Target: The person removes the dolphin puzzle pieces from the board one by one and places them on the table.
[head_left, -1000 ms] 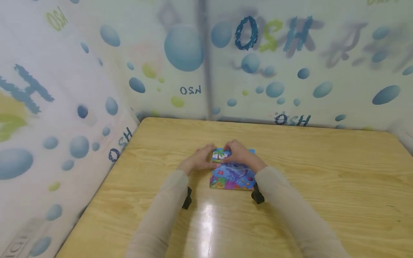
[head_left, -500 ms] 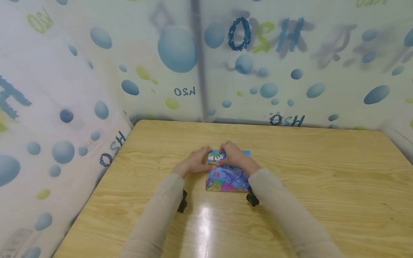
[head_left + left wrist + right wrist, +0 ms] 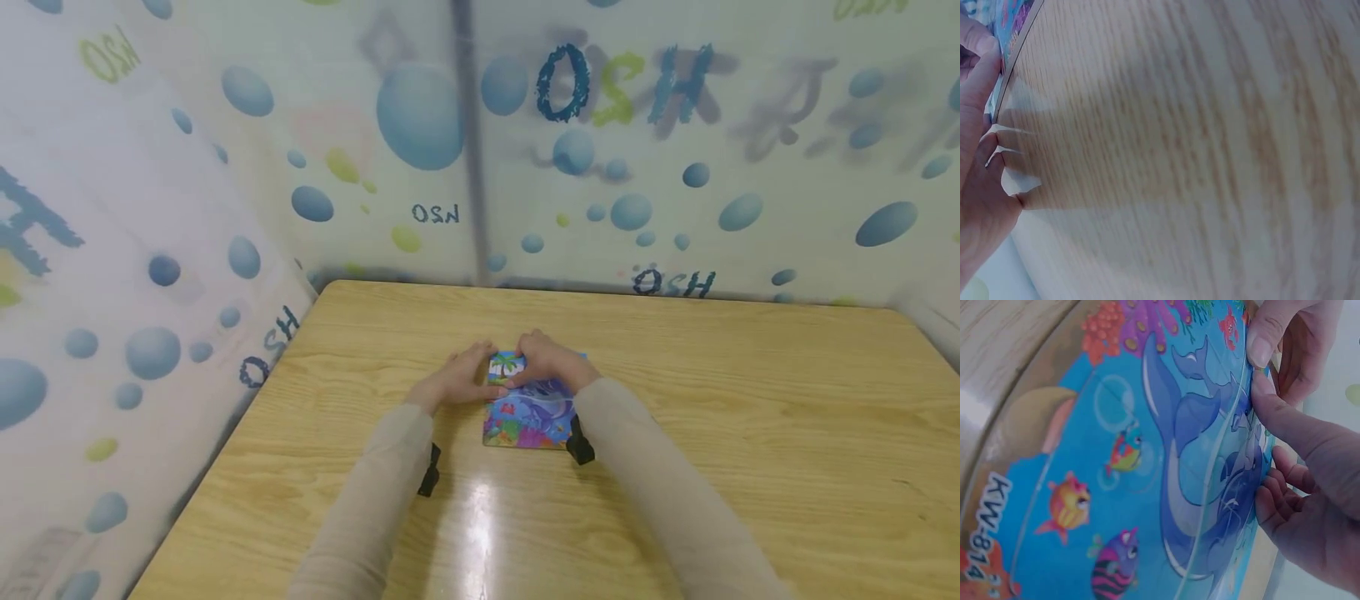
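Note:
A picture jigsaw puzzle (image 3: pixel 525 417) with dolphins, fish and coral lies flat on the table; the right wrist view shows its blue sea picture (image 3: pixel 1122 487) up close. At its upper left is a palm-tree piece (image 3: pixel 504 367), framed by both hands. My left hand (image 3: pixel 455 377) rests along the left edge, fingers reaching to the top corner and thumb on the puzzle's side; in the left wrist view its fingers (image 3: pixel 994 150) spread at the board's edge. My right hand (image 3: pixel 553 363) holds the palm-tree piece between curled index finger and thumb. Both thumbtips (image 3: pixel 1261 353) almost meet.
The wooden table (image 3: pixel 720 433) extends around the puzzle, most widely to the right. Patterned walls (image 3: pixel 585 192) with blue bubbles stand at the back and left. Black wrist straps (image 3: pixel 581 442) sit under the sleeves; the right one overlaps the puzzle's lower right corner.
The head view has shifted slightly. My right wrist has moved a little left, over the puzzle's lower right corner. Both hands keep their places around the palm-tree piece.

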The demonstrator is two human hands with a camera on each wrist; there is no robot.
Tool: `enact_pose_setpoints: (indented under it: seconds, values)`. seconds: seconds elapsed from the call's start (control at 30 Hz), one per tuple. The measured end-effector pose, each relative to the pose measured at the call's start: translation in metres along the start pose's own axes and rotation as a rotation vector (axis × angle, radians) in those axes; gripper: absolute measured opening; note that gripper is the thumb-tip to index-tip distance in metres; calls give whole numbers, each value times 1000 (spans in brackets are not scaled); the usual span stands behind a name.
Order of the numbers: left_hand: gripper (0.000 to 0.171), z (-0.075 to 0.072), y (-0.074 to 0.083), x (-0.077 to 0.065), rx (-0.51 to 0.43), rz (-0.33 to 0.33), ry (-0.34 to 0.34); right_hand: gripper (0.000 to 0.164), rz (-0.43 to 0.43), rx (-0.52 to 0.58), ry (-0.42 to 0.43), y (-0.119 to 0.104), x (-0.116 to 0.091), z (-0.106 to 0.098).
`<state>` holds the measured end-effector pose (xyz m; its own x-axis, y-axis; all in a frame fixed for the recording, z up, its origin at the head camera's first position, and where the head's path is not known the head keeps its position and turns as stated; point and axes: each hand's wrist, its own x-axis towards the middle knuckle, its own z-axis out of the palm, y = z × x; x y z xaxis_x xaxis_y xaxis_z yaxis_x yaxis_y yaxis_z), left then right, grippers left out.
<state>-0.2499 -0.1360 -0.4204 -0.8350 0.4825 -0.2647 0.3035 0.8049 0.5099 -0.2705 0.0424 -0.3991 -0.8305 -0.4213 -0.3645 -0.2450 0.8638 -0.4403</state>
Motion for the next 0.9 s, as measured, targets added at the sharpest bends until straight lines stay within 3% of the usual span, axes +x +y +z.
enact_pose_setpoints:
  seconds: [0.37, 0.7, 0.9]
  values:
    - [77, 0, 1, -1, 0, -6, -10, 55, -31, 10, -18, 2, 2, -2]
    - [77, -1, 3, -1, 4, -8, 0, 52, -61, 175, 50, 5, 0, 0]
    - [78, 0, 2, 0, 10, -33, -17, 36, -4, 298, 102, 6, 1, 4]
